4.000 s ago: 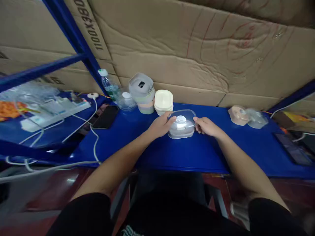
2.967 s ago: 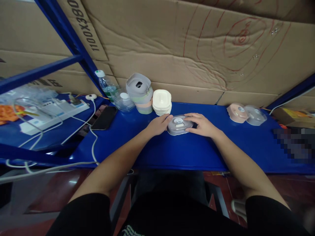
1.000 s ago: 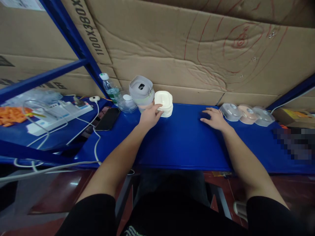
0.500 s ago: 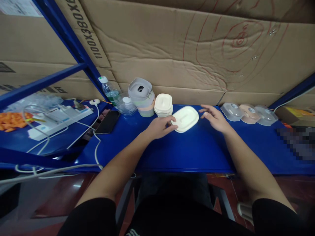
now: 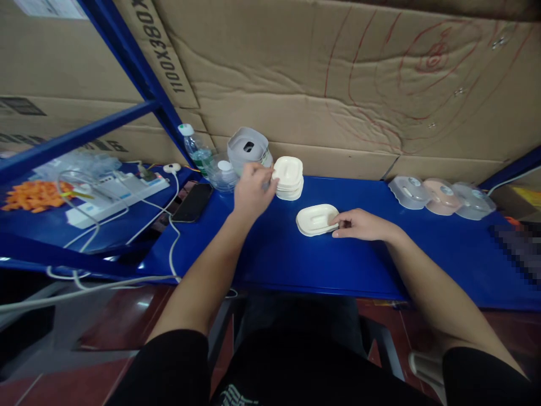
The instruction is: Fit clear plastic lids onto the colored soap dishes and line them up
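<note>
A cream oval-cornered lid (image 5: 316, 219) lies low over the blue table, with the fingers of my right hand (image 5: 359, 224) pinching its right end. Farther back, a stack of similar cream lids (image 5: 289, 176) stands on the table. My left hand (image 5: 253, 190) is at the left edge of that stack, thumb and fingertips closed on its upper lid. Behind my left hand is a stack of grey containers (image 5: 248, 148), partly covered by the hand.
Clear round containers (image 5: 223, 172), a bottle (image 5: 195, 151) and a black phone (image 5: 193, 203) are at the left. A white power strip (image 5: 116, 198) and orange pieces (image 5: 38, 195) lie farther left. Three lidded containers (image 5: 443, 195) sit at the right against the cardboard wall.
My left hand has let go of the single lid and moved left to the stack. My right hand has come in and taken the lid's right end. The view has shifted slightly.
</note>
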`<state>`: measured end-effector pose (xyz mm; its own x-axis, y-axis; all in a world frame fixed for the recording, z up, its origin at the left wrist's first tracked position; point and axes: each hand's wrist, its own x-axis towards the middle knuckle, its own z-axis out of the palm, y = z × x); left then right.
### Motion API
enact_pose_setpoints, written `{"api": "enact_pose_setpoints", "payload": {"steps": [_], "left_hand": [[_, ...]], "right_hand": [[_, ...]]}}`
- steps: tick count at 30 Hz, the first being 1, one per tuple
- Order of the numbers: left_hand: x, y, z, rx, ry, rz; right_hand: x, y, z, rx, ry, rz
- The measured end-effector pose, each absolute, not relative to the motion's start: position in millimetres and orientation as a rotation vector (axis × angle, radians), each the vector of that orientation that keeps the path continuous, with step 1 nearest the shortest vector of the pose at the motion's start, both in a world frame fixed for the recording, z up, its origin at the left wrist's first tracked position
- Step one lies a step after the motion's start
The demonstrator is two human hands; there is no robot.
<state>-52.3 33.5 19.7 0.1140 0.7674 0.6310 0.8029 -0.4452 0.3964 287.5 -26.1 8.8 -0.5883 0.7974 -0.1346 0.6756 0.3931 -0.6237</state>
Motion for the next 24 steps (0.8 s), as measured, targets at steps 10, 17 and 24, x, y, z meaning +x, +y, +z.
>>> {"api": "enact_pose_setpoints", "payload": {"steps": [10,17,24], "left_hand": [[-94.0,59.4,20.7,-1.894,-1.877,-1.3],[-92.9,59.3,20.3,-1.844,-1.849,-1.449],[-79.8,46.4,26.8,-1.859,-1.362,-1.84]], "right_hand": [[257.1,-36.7,6.4,-1.186,-2.574,0.78],[262.6,-34.0,2.3,-1.225,-2.533,0.714],[265.2,-33.8,4.3,-1.162,-2.328,0.67]]}}
